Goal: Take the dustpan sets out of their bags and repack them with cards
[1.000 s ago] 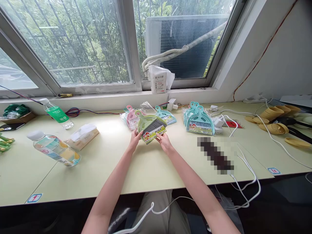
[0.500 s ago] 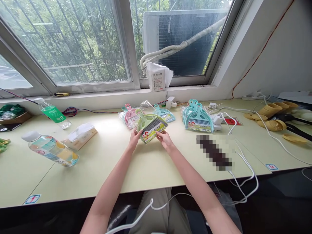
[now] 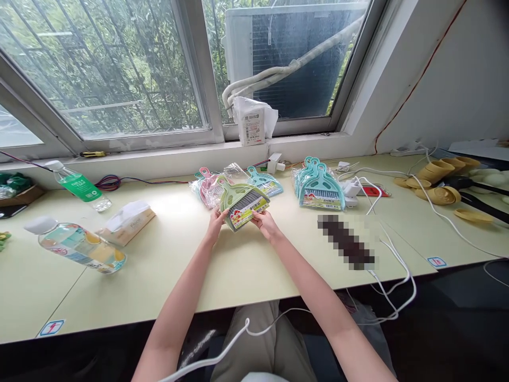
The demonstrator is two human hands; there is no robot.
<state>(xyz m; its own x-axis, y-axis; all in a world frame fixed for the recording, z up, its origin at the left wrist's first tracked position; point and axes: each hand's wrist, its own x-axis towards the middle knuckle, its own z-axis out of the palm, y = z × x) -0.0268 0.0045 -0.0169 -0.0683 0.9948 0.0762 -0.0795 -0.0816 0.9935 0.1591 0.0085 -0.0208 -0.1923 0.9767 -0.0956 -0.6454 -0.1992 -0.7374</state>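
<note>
Between my two hands is a green dustpan and brush set (image 3: 243,204), tilted, with a colourful printed label along its front over dark bristles. My left hand (image 3: 217,224) grips its left edge. On its lower right side, my right hand (image 3: 265,223) pinches it near the label. Just behind it lie a pink dustpan set (image 3: 209,187) and a blue dustpan set (image 3: 265,182) in clear wrapping. A stack of turquoise dustpan sets (image 3: 321,188) stands further right on the pale table (image 3: 175,276).
At the left are a large bottle (image 3: 81,246), a green-labelled bottle (image 3: 81,187) and a tissue pack (image 3: 127,223). White cables (image 3: 397,260) run across the right side, near a pixelated dark object (image 3: 347,242). Yellowish cups (image 3: 441,172) lie far right. A box (image 3: 253,126) stands on the windowsill.
The camera view has shifted slightly, so the scene sits a little further left. Both hands still hold the green dustpan set in nearly the same pose.
</note>
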